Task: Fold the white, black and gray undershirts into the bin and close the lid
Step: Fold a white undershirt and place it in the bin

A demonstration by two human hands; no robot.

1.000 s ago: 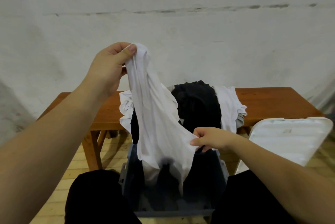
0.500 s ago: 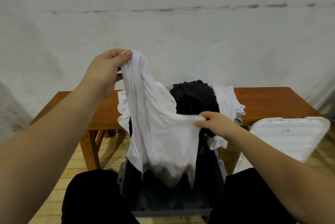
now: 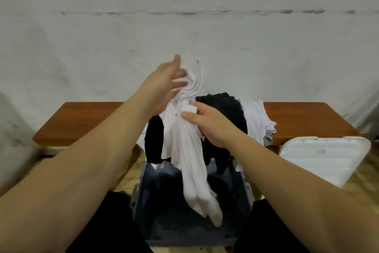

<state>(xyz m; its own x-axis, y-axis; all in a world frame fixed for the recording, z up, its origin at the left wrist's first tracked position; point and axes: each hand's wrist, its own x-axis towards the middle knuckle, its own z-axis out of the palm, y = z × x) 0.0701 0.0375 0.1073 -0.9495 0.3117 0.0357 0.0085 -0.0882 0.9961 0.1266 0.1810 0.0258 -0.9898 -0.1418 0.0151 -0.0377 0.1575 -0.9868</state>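
Head view takes in a pale plastered wall [image 3: 184, 27] across the whole background, with a long reddish wooden bench [image 3: 86, 119] standing in front of it on a light wood floor [image 3: 365, 179]. Below the bench, between the person's dark-clad knees, sits a gray-blue plastic bin [image 3: 147, 181], open at the top. Its white ribbed lid [image 3: 324, 160] leans off to the right, near the bin and apart from its rim. A heap of clothes lies on the bench and spills over the bin's far edge: a black undershirt [image 3: 227, 109] in the middle, another white garment [image 3: 256, 117] to its right, and a sliver of gray fabric [image 3: 268, 140] peeking out beneath that. A white undershirt [image 3: 190, 160] hangs bunched into a long, narrow bundle, its lower end dangling inside the bin. The right hand [image 3: 207, 123] grips this bundle near its upper part, fingers and thumb curled around the cloth. The left hand [image 3: 164, 84] is raised just above, blurred; its fingers look mostly extended against the shirt's straps, and whether they pinch the fabric cannot be told.
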